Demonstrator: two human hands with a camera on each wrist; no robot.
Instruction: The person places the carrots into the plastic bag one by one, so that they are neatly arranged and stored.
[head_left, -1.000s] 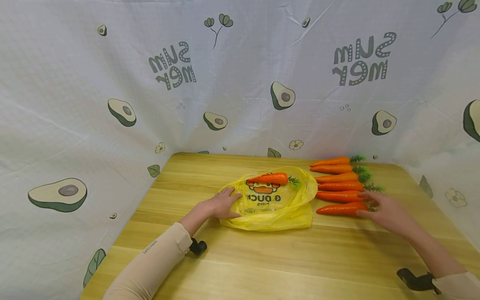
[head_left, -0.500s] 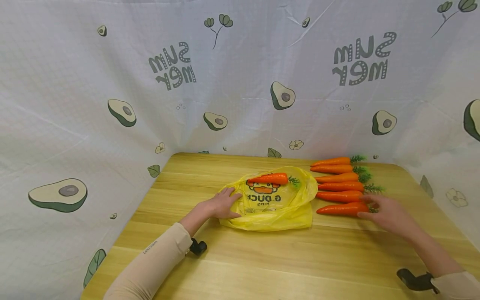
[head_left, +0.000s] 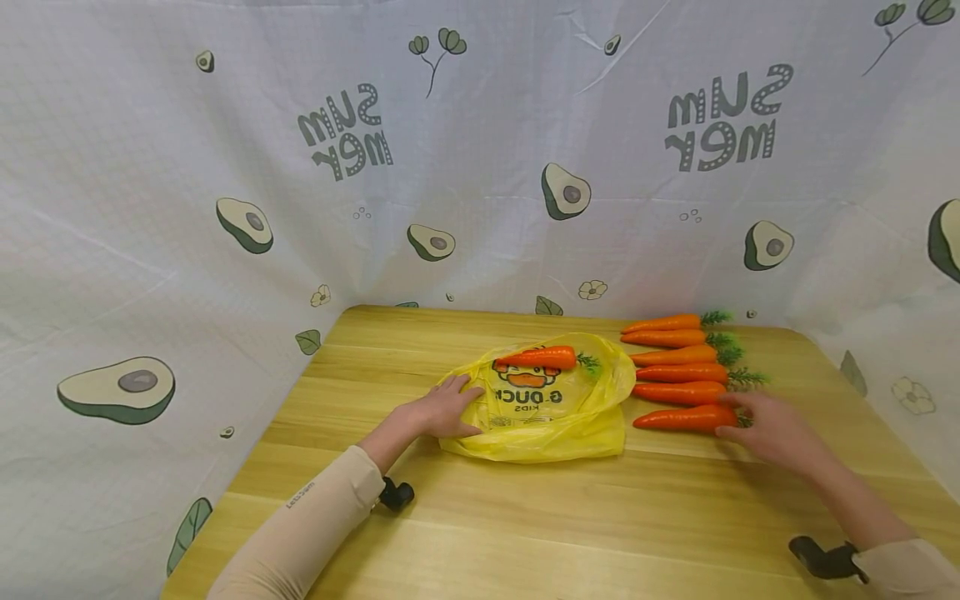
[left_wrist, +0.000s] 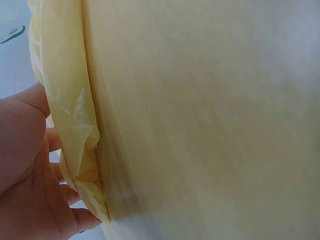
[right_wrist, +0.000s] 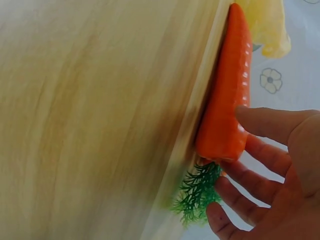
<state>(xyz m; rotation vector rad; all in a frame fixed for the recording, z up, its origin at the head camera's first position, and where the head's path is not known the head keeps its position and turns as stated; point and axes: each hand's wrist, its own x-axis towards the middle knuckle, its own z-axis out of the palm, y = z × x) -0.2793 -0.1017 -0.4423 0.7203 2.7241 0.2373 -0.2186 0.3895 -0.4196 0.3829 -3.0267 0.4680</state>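
In the head view my left hand [head_left: 446, 406] rests on the left edge of a yellow plastic bag [head_left: 573, 446], its fingers and thumb spread. The left wrist view shows the fingertips against the crumpled edge of the bag [left_wrist: 72, 100]. One orange carrot [head_left: 543, 358] with a green top lies on the bag's printed duck face. At the right, my right hand [head_left: 776, 429] holds the leafy end of the nearest carrot [head_left: 682, 418] between thumb and fingers. In the right wrist view, the thumb lies on this carrot [right_wrist: 227, 90], above its green leaves [right_wrist: 197, 192].
Several more carrots lie in a column behind the held one, including one close by [head_left: 678, 392] and one at the back [head_left: 663, 323]. They rest on a wooden table [head_left: 525, 533]. A white curtain [head_left: 480, 150] with avocado prints surrounds the table's back and sides.
The right wrist has shifted slightly to the left, while its fingers stay at the nearest carrot. The left hand, bag and carrots have kept their places.
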